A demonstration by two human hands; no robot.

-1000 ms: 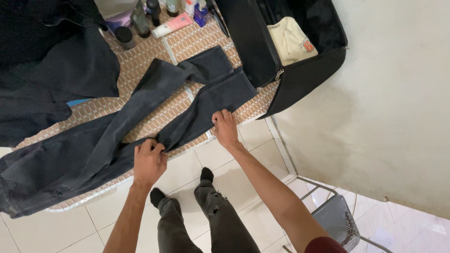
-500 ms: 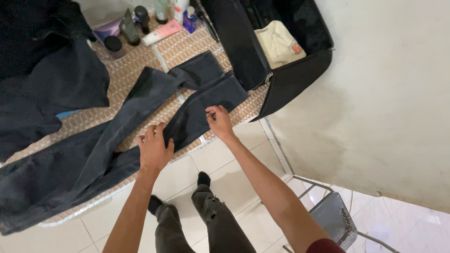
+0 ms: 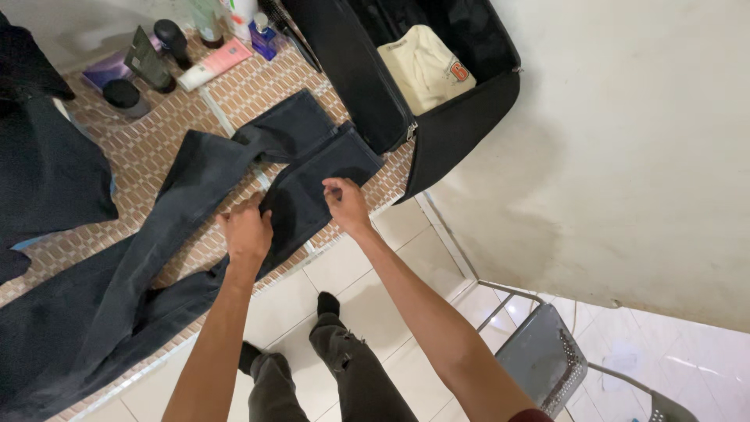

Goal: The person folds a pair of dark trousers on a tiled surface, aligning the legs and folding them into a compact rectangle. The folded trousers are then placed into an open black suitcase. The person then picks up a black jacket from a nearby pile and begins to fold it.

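pinching jeans [image 3: 301, 199] beneath fingers [image 3: 332, 187]

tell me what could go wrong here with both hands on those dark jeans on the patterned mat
The left hand and right hand press one leg of the dark jeans near the mat's edge; the cloth could slide onto the bare tile floor. The far leg lies twisted, so creases may get folded in. The bottles and tubes stand close beyond the jeans, so a tug on the cloth might knock them over.
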